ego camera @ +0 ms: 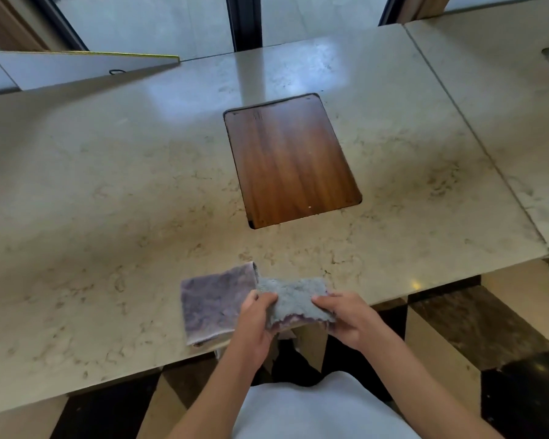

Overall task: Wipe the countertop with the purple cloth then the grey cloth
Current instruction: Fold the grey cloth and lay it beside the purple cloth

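Observation:
A purple cloth (214,304) lies flat at the near edge of the beige stone countertop (108,201). Just to its right a grey cloth (293,296) rests at the same edge, and a purple fringe shows under its near side. My left hand (255,324) pinches the grey cloth's left side. Its right side is gripped by my right hand (346,318). Both hands sit at the counter's front edge.
A wooden board (290,160) is set flush into the countertop beyond the cloths. A white panel (76,66) lies at the back left. A seam (476,137) splits off a second counter slab on the right. Dark and light floor tiles lie below.

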`<state>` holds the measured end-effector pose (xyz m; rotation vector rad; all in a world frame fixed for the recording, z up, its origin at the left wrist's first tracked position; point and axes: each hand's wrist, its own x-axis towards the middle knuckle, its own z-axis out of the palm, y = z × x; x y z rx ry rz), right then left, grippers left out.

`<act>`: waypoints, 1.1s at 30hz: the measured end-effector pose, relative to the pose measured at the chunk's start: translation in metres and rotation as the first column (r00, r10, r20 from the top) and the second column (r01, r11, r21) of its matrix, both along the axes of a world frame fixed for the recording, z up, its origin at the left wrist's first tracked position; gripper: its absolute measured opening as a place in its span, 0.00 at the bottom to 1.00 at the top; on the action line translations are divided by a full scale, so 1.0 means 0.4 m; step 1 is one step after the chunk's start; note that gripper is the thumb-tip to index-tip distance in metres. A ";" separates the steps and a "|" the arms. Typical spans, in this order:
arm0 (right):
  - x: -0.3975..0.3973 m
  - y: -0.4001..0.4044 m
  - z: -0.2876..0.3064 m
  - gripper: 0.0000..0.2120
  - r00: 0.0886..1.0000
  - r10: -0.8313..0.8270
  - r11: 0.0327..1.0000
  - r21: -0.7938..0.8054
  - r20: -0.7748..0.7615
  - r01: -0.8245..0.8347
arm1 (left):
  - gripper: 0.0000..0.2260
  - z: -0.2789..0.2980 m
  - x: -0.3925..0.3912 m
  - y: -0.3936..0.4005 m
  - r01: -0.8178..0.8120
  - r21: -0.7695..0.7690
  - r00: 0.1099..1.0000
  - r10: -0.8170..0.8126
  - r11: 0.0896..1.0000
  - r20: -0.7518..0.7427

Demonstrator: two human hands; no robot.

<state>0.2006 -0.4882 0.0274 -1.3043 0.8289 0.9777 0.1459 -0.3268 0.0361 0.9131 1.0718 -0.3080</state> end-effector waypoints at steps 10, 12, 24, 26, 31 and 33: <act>0.085 -0.017 -0.011 0.10 0.680 0.671 0.652 -0.671 0.295 -0.352 | 0.10 -0.033 0.037 -0.049 0.356 0.414 0.934 -0.308 0.838 -0.181; 0.077 -0.029 -0.026 0.12 0.695 0.654 0.661 -0.672 0.299 -0.334 | 0.07 -0.028 0.010 -0.064 0.544 0.697 0.812 -0.503 0.467 -0.297; 0.070 -0.079 -0.038 0.11 0.556 0.791 0.470 -0.835 0.255 -0.286 | 0.30 -0.168 0.023 -0.024 0.321 0.792 0.270 -0.752 -0.519 -0.602; 0.066 -0.083 -0.033 0.12 0.449 0.862 0.352 -0.915 0.236 -0.195 | 0.30 -0.171 0.008 -0.022 0.326 0.781 0.271 -0.739 -0.532 -0.617; 0.037 -0.044 -0.070 0.27 0.046 0.955 0.296 -0.934 0.293 -0.201 | 0.29 -0.163 0.013 -0.052 0.332 0.795 0.323 -0.730 -0.508 -0.602; 0.038 -0.043 -0.106 0.29 -0.080 0.972 0.200 -0.957 0.220 -0.210 | 0.29 -0.169 0.016 -0.054 0.329 0.786 0.300 -0.731 -0.524 -0.613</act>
